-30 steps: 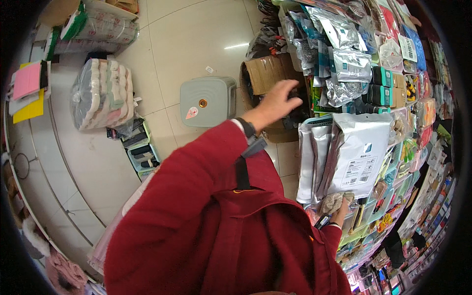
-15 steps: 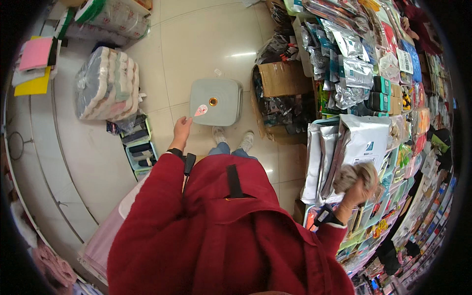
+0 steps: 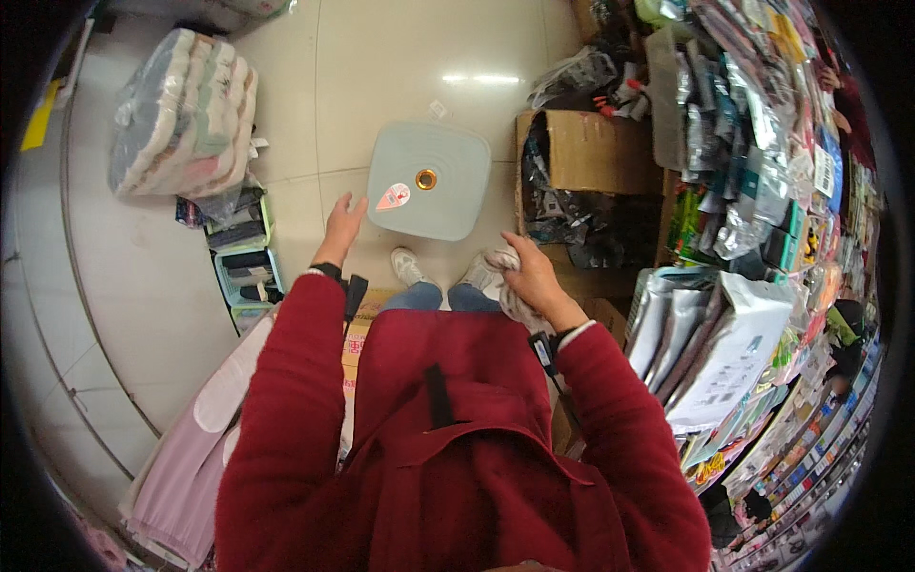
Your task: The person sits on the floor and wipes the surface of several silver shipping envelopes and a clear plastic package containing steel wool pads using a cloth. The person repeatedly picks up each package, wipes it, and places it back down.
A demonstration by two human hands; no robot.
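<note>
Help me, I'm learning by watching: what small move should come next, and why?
Probably bring the cloth onto the stool: the right hand holds it nearby, while the left hand is empty near the stool's left edge.

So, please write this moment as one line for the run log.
left hand: open, near grey stool; right hand: holding cloth; stool: ahead of white shoes; cardboard box: right of stool

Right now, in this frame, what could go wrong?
The cloth dangles partly loose from the right hand, so it might slip and drop by the shoes. Those shoes stand close to the gray stool; a step forward could bump it.
</note>
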